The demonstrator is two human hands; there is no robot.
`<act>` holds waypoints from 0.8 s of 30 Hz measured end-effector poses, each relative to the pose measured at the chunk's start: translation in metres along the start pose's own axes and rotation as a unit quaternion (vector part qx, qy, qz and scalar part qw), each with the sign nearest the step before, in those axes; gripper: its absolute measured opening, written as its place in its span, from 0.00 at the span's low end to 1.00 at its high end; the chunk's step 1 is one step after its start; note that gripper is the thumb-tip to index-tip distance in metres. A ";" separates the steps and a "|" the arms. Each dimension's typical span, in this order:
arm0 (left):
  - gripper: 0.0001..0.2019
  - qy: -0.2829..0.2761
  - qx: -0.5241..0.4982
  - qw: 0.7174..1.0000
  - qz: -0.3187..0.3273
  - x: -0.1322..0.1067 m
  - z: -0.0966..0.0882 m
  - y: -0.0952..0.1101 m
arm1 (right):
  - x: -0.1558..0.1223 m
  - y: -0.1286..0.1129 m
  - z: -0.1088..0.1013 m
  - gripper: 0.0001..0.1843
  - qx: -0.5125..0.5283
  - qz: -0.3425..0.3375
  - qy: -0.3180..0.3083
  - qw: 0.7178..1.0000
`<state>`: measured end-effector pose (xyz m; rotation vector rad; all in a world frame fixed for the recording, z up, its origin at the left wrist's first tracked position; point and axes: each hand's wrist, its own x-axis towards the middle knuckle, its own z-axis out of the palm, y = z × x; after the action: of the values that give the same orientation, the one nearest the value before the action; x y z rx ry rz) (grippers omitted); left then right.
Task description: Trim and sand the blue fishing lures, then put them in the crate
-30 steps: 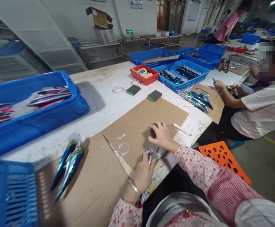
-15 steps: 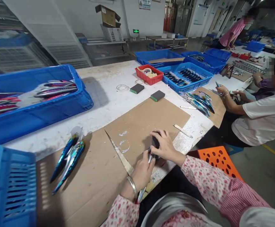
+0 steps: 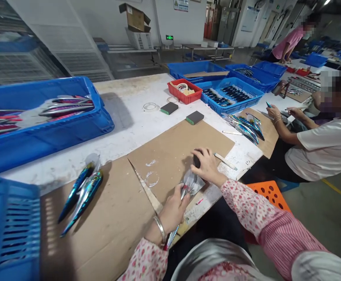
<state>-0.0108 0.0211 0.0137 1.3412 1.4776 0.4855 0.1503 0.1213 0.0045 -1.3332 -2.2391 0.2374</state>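
My left hand [image 3: 174, 211] is closed round a long shiny lure-shaped piece [image 3: 185, 190] that lies on the cardboard sheet [image 3: 170, 152] at the table's near edge; its tail end sticks out below my wrist. My right hand [image 3: 207, 166] is closed on a dark block [image 3: 197, 160] and presses it against the far end of that piece. Two finished blue-green shiny pieces [image 3: 81, 197] lie on the cardboard to my left.
A large blue crate [image 3: 45, 134] with pink and silver pieces stands at left, a blue basket [image 3: 8, 230] at the near left. Sponge blocks [image 3: 195, 117], tape rolls [image 3: 150, 106], a red tray [image 3: 184, 92] and blue baskets [image 3: 230, 95] lie farther back. A seated person [image 3: 319, 144] works at right beside an orange stool [image 3: 268, 193].
My right hand with the dark block slid back along the piece toward me, then out away from me again. My left hand kept its grip; the view shifted slightly.
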 end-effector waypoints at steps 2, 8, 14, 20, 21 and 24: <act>0.23 -0.005 0.002 1.000 0.001 0.000 0.000 0.000 | -0.004 -0.003 -0.001 0.27 0.003 -0.016 -0.007 1.000; 0.24 -0.013 0.025 1.000 -0.009 0.001 0.000 0.001 | 0.003 0.004 0.003 0.26 0.022 -0.007 -0.023 0.999; 0.21 0.018 0.101 0.995 -0.002 -0.002 0.004 0.007 | 0.035 0.014 0.008 0.28 0.018 0.060 0.045 0.997; 0.21 0.020 0.168 0.986 0.003 -0.001 0.005 0.013 | -0.006 -0.016 0.017 0.27 0.064 0.025 0.008 0.998; 0.21 0.019 0.178 0.984 0.002 -0.001 0.005 0.013 | -0.009 -0.016 0.018 0.26 0.076 0.023 0.008 0.997; 0.22 0.017 0.207 0.978 -0.006 -0.001 0.005 0.015 | 0.002 -0.001 0.018 0.24 0.054 0.052 0.021 0.997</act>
<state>0.0009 0.0229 0.0243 1.6507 1.6753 0.1956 0.1397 0.1242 -0.0096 -1.3858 -2.0925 0.3596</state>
